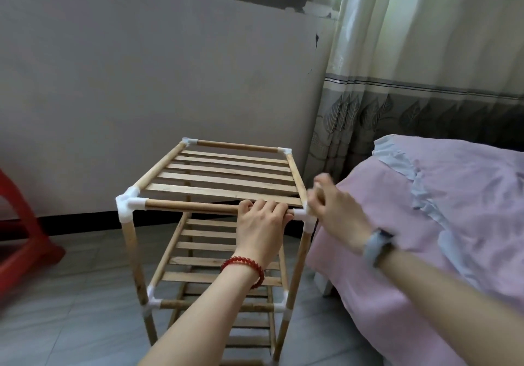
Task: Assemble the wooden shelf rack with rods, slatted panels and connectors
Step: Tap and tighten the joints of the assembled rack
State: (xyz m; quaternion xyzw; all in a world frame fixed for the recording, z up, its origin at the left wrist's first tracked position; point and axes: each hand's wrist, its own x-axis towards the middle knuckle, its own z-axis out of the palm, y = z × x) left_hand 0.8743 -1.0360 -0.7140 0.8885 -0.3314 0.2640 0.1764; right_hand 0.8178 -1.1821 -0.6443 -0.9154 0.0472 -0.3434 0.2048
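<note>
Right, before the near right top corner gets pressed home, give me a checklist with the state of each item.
1. Left hand grips the front top rod: ok.
2. Right hand at the near right connector: ok, but blurred; grip cannot tell.
3. Rod fully seated in that connector: cannot tell, fingers hide the joint.
4. Near left connector joined to rods: ok.
5. Top slatted panel lies level in the frame: ok.

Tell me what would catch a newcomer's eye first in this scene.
The wooden shelf rack stands in the centre on the floor, its slatted tiers joined by white connectors. The left hand grips the top front rod, while the right hand, blurred, is at the near right corner connector. A pink-covered bed fills the right side.
</note>
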